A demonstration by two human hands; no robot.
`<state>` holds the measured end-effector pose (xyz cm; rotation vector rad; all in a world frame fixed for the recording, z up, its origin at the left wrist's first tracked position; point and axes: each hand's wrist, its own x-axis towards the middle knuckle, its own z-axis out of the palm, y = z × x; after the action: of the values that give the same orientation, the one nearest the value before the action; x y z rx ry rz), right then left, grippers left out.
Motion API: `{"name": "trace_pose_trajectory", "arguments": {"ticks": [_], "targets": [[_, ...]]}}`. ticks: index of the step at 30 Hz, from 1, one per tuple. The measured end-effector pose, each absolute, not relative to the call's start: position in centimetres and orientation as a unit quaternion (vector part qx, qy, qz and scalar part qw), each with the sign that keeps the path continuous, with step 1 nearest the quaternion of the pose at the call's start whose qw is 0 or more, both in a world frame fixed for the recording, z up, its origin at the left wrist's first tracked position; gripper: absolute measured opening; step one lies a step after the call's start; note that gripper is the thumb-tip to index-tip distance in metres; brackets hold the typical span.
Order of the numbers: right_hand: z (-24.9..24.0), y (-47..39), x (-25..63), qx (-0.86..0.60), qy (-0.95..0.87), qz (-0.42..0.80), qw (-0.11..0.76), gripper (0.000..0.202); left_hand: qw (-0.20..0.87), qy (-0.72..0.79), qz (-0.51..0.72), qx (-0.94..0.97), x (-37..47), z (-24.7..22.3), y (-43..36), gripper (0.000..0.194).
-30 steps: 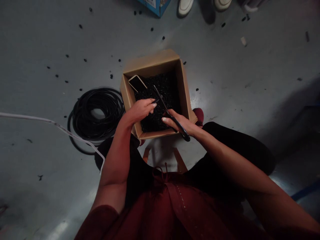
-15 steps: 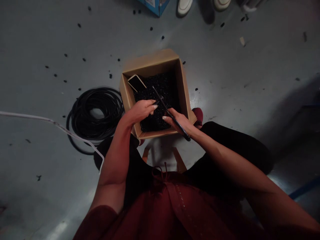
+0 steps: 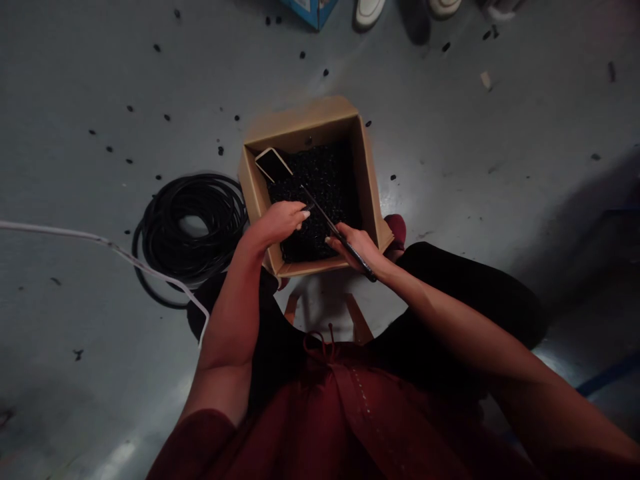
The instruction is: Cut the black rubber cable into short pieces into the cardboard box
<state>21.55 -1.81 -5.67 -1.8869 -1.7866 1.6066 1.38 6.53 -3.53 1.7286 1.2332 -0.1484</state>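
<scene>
My left hand (image 3: 285, 219) is over the cardboard box (image 3: 256, 183), fingers closed in a pinch on a small black piece (image 3: 309, 208). My right hand (image 3: 356, 245) is wrapped round a long, thin dark tool (image 3: 323, 212) with a narrow pointed end; its exact kind is unclear. The tool slants up and left, its tip just past my left fingertips. Beneath both hands, a heap of small shiny black pieces (image 3: 330, 173) fills the box. A phone (image 3: 273, 165) with a dark screen leans in the box's far left corner.
Left of the box lies a coil of black tubing (image 3: 150, 247). A white cable (image 3: 115, 248) runs in from the left to my left arm. Small black bits (image 3: 167, 117) are scattered over the grey floor. A blue box (image 3: 313, 10) and another person's shoes (image 3: 370, 12) are at the far side.
The tool's tip has dropped slightly lower and to the left, nearer my left fingers. My left hand has shifted a little left, and my fingers are drawn in more.
</scene>
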Motion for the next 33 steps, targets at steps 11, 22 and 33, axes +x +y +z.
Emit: {"name": "trace_pose_trajectory", "arguments": {"ticks": [11, 22, 33], "targets": [[-6.0, -0.8, 22.3, -0.61, -0.452, 0.632, 0.152, 0.029, 0.568, 0.563, 0.079, 0.595, 1.8, -3.9, 5.9, 0.049], [-3.9, 0.0, 23.2, -0.601, -0.582, 0.544, 0.067, 0.051, 0.569, 0.587, 0.118, 0.563, 1.7, -4.0, 6.2, 0.041], [-4.4, -0.1, 22.9, -0.588, -0.603, 0.538, 0.038, 0.043, 0.545, 0.576, 0.078, 0.604, 1.8, -3.3, 6.4, 0.025]]}}
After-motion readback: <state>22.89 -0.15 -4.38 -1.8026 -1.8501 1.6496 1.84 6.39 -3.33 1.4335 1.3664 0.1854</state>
